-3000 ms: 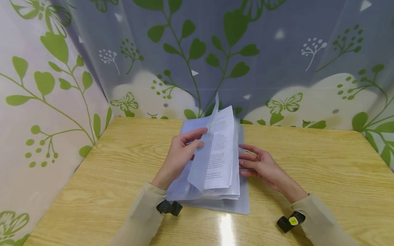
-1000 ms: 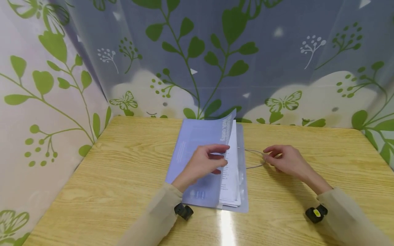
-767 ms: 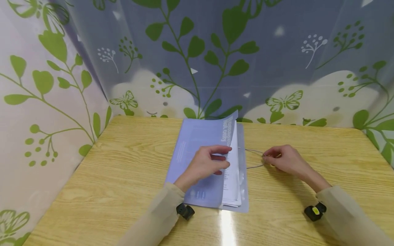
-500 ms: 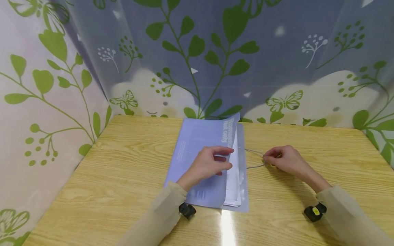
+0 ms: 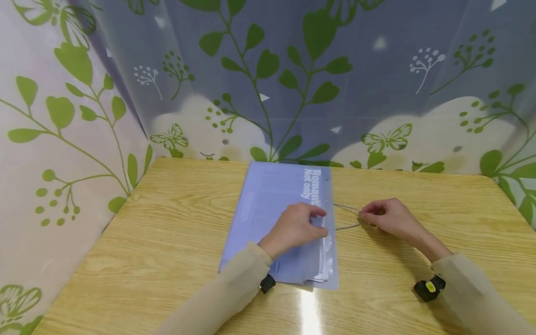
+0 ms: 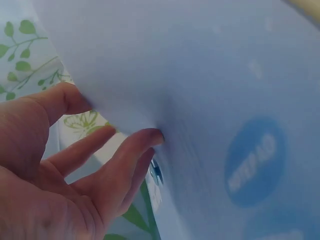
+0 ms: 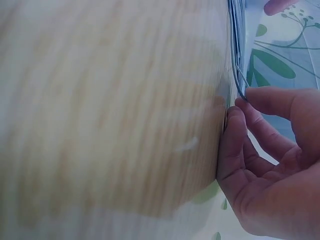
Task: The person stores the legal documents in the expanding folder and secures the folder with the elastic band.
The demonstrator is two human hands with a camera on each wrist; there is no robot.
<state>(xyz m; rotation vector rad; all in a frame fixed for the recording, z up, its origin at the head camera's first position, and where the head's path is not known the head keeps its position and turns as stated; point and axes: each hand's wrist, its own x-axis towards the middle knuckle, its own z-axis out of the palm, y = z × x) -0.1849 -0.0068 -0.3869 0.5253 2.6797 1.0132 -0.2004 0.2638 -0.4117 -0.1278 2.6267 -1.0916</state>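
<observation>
Since the earlier frames the cover has come down flat and the printed sheets are now shut inside. We find the lilac folder (image 5: pixel 281 218) lying closed at the table's (image 5: pixel 167 242) centre. The left hand (image 5: pixel 295 226) presses its cover near the three o'clock edge, fingers extended and together. At three o'clock of the folder, the right hand (image 5: pixel 387 217) pinches the elastic cord (image 5: pixel 346 216), fingertips clamped on the loop.

Table: I sit at a light wooden table (image 5: pixel 418 195) with rounded corners.
Curtain: a grey-and-white curtain (image 5: pixel 377 79) with green leaves and butterflies hangs behind the table and along its left side.
Light: a bright glare (image 5: pixel 309 311) lies on the table's near edge.
</observation>
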